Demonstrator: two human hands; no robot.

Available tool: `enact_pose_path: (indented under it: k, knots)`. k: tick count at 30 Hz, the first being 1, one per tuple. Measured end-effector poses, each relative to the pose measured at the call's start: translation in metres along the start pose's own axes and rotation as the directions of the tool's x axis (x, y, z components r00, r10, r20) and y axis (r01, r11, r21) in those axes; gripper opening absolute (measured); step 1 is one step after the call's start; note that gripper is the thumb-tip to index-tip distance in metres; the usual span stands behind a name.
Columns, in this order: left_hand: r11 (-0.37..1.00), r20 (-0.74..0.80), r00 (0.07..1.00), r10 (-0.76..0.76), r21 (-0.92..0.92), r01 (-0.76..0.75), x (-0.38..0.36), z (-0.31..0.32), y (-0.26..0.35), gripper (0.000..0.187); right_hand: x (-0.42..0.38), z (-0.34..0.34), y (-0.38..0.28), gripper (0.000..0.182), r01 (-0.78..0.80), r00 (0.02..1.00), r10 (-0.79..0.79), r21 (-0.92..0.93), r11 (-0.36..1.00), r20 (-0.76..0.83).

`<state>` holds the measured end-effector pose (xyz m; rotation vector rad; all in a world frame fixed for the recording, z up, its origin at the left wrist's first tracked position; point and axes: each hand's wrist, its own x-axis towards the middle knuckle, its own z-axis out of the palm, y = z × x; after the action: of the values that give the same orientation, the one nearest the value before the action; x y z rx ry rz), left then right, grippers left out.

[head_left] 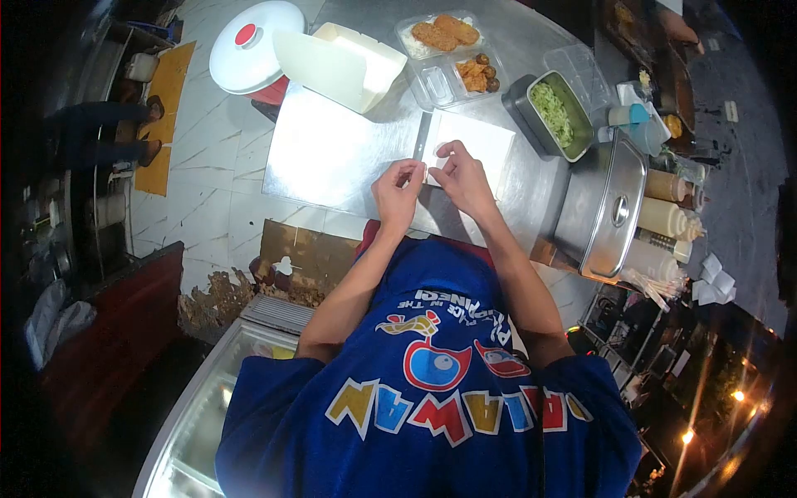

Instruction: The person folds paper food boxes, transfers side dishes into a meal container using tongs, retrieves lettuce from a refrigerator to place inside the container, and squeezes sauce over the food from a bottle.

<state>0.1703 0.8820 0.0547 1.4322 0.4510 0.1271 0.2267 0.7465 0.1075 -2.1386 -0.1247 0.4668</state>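
Observation:
Both hands are close together over the front edge of the steel counter [378, 153]. My left hand [398, 192] has its fingertips pinched together on something small and pale that I cannot make out. Beside it, my right hand [462, 178] curls its fingers over a flat white sheet or pad [481, 137]; whether a thing is between those fingertips is too small to tell. Behind the hands lies a clear tray [437, 89] holding rice, breaded pieces [446, 33] and orange-brown food [475, 75].
An open white box [382, 70] and a white round lidded pot [256, 50] stand at the back left. To the right are a metal tub of shredded greens [552, 116], a steel lidded pan [606, 207] and squeeze bottles [660, 217]. Another person's hand [677, 26] shows at the top right.

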Motion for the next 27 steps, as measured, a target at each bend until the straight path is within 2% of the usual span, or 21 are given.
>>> enact_pose_path:
  k: [4,10,13,16,19,22,24,25,27]
  knots:
    - [0.999,-0.03,0.999,0.031,-0.006,-0.032,-0.001,0.001,-0.001,0.013,0.0,0.001,-0.007,0.032,-0.012,1.0,0.011,-0.059,0.998,-0.021]
    - [0.991,-0.023,0.996,0.084,0.109,-0.081,0.0,0.003,0.001,0.011,0.004,0.003,-0.008,0.031,-0.042,0.999,0.038,-0.122,0.992,-0.029]
    - [0.997,-0.042,0.997,0.064,0.041,-0.062,0.002,0.005,-0.003,0.011,0.006,0.001,-0.01,0.031,-0.075,0.997,0.072,-0.168,0.983,-0.025]
    - [0.957,-0.037,0.992,0.12,0.27,-0.106,0.004,-0.003,-0.015,0.013,0.007,-0.001,-0.009,0.033,-0.089,0.996,0.085,-0.222,0.971,-0.03]
    - [0.982,-0.123,0.992,0.008,0.188,0.016,0.006,-0.001,-0.013,0.013,0.007,-0.004,-0.011,0.035,-0.1,0.995,0.089,-0.298,0.949,-0.05]
    - [0.998,-0.077,0.995,-0.067,-0.019,0.066,0.011,-0.004,-0.027,0.017,0.002,-0.009,-0.013,0.037,-0.125,0.992,0.11,-0.348,0.929,-0.062]
    - [0.976,-0.039,0.978,-0.205,-0.085,0.201,0.012,-0.007,-0.021,0.02,-0.001,-0.01,-0.005,0.037,-0.135,0.991,0.12,-0.347,0.928,-0.064]
    - [0.957,-0.016,0.963,-0.269,-0.115,0.265,0.013,-0.008,-0.017,0.021,-0.001,-0.011,-0.002,0.037,-0.152,0.988,0.145,-0.29,0.945,-0.045]
    - [0.958,0.011,0.962,-0.273,-0.089,0.272,0.017,-0.011,-0.017,0.025,-0.001,-0.014,-0.002,0.036,-0.183,0.983,0.185,-0.173,0.968,0.0]
